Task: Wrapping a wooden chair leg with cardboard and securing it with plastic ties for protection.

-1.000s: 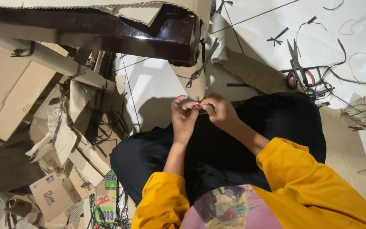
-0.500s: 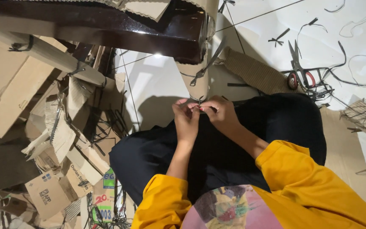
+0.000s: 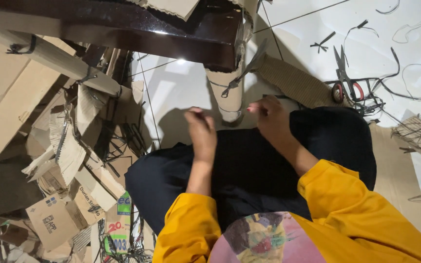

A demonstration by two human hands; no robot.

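A dark glossy table leg is wrapped in a cardboard sleeve (image 3: 229, 95) with thin dark ties around it. My left hand (image 3: 199, 130) is just left of the sleeve's lower end, fingers closed. My right hand (image 3: 269, 117) is just right of it, fingertips pinched. A thin strap (image 3: 230, 111) runs around the foot of the sleeve between both hands, and each hand seems to grip one end. My legs in black trousers (image 3: 269, 165) lie below the hands. I wear yellow sleeves.
The dark tabletop (image 3: 123, 34) overhangs at the top. A heap of torn cardboard boxes (image 3: 49, 141) fills the left. Red-handled scissors (image 3: 343, 84), a corrugated strip (image 3: 293, 83) and loose black strap offcuts (image 3: 410, 83) lie on the white tiles at right, beside a flat cardboard sheet (image 3: 398, 165).
My hands were together in front of the sleeve, working the strap. They have now drawn apart, left hand to the left and right hand to the right.
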